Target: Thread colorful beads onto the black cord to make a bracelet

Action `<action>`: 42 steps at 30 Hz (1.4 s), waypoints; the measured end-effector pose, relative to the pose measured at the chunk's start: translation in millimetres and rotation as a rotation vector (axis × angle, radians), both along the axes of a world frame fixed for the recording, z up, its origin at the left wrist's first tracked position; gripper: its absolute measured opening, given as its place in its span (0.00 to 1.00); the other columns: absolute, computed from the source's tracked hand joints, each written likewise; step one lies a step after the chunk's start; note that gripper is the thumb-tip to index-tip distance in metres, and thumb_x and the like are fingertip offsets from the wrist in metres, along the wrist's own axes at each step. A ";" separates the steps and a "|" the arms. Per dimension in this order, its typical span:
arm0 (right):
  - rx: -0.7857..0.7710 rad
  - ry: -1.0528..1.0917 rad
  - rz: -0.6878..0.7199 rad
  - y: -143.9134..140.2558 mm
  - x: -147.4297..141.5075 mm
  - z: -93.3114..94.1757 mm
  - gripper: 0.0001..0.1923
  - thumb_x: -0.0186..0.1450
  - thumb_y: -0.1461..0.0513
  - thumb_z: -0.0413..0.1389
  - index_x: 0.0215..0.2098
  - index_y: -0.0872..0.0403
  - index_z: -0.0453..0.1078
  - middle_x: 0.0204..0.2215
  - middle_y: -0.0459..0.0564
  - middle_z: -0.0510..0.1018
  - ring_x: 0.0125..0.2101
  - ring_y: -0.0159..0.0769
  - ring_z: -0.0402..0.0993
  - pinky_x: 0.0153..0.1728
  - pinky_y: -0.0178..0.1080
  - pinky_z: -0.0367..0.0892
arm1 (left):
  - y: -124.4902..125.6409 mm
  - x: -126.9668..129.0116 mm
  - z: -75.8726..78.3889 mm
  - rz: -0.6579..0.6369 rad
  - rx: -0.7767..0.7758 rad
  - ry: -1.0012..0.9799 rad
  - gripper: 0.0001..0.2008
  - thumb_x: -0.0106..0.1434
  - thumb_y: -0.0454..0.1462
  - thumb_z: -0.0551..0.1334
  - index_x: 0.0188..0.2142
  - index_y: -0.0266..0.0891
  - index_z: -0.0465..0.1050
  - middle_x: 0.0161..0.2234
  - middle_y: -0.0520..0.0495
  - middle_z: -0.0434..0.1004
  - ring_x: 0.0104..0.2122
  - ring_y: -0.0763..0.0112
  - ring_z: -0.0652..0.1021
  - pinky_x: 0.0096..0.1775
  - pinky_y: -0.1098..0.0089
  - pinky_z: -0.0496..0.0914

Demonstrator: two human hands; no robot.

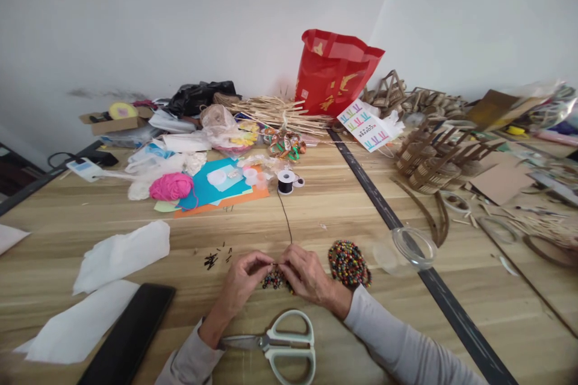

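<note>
Head view: left hand [241,280] and right hand [303,275] meet fingertip to fingertip at the near middle of the wooden table [343,204], both pinched shut on a small beaded piece [273,280] that lies on the tabletop between them, partly hidden under the fingers. A thin black cord [286,216] runs from the pinch point away to a black spool [286,181] standing upright farther back. Judged handling: the beads are small, hard and likely to roll or slip; the cord is limp and light, so the work is best held by fingertip pinch close to the last bead, with the cord kept taut. Just right of the right hand sits a flat round multicoloured beaded mat [349,263]; beyond it, a clear plastic lid [414,246]. Scissors [280,346] lie closed near the wrists. Loose dark beads [211,260] are scattered left of the left hand.
</note>
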State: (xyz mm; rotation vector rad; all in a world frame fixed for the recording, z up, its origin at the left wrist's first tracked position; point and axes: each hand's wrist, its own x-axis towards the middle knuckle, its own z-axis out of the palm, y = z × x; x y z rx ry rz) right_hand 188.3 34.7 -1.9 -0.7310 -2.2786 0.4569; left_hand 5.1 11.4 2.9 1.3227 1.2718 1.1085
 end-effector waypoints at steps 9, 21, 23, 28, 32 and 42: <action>0.007 0.023 0.017 0.4 -0.7 -2.5 0.06 0.68 0.65 0.46 0.34 0.54 0.63 0.28 0.50 0.70 0.29 0.34 0.66 0.29 0.34 0.61 | -0.5 -0.1 1.2 -0.014 0.009 0.024 0.05 0.50 0.36 0.66 0.26 0.36 0.77 0.25 0.46 0.80 0.28 0.67 0.77 0.32 0.71 0.72; 0.021 -0.006 0.007 -0.2 -1.0 -0.7 0.06 0.68 0.66 0.46 0.34 0.54 0.62 0.29 0.51 0.71 0.30 0.35 0.67 0.28 0.34 0.60 | -2.2 0.9 2.2 -0.030 0.005 0.044 0.04 0.51 0.35 0.65 0.27 0.35 0.77 0.25 0.47 0.78 0.27 0.68 0.76 0.32 0.71 0.71; 0.032 -0.008 0.001 -0.1 -0.9 -0.8 0.06 0.68 0.65 0.46 0.34 0.54 0.62 0.28 0.51 0.71 0.30 0.35 0.67 0.28 0.34 0.60 | -2.3 0.8 2.6 -0.024 0.003 0.037 0.04 0.51 0.35 0.65 0.27 0.35 0.76 0.25 0.47 0.78 0.27 0.68 0.76 0.32 0.71 0.70; 0.053 -0.003 -0.005 0.4 -0.8 -0.8 0.06 0.68 0.65 0.45 0.33 0.54 0.62 0.28 0.51 0.70 0.30 0.35 0.66 0.28 0.34 0.60 | -1.7 0.1 4.5 -0.001 0.008 0.039 0.03 0.51 0.34 0.64 0.27 0.36 0.76 0.25 0.48 0.78 0.27 0.68 0.76 0.32 0.71 0.70; 0.060 -0.015 -0.010 0.6 -0.6 -1.3 0.06 0.68 0.65 0.45 0.34 0.54 0.62 0.28 0.51 0.71 0.30 0.35 0.67 0.28 0.35 0.60 | -2.0 0.5 5.6 -0.003 0.003 0.044 0.04 0.51 0.34 0.64 0.26 0.36 0.76 0.25 0.48 0.78 0.27 0.69 0.76 0.31 0.72 0.70; 0.049 -0.018 -0.005 0.2 -1.2 -0.9 0.07 0.68 0.65 0.45 0.34 0.54 0.62 0.28 0.51 0.71 0.29 0.34 0.67 0.27 0.34 0.60 | -1.9 -2.2 -3.9 -0.019 0.036 0.054 0.04 0.52 0.34 0.64 0.28 0.36 0.76 0.26 0.48 0.77 0.28 0.69 0.75 0.33 0.73 0.69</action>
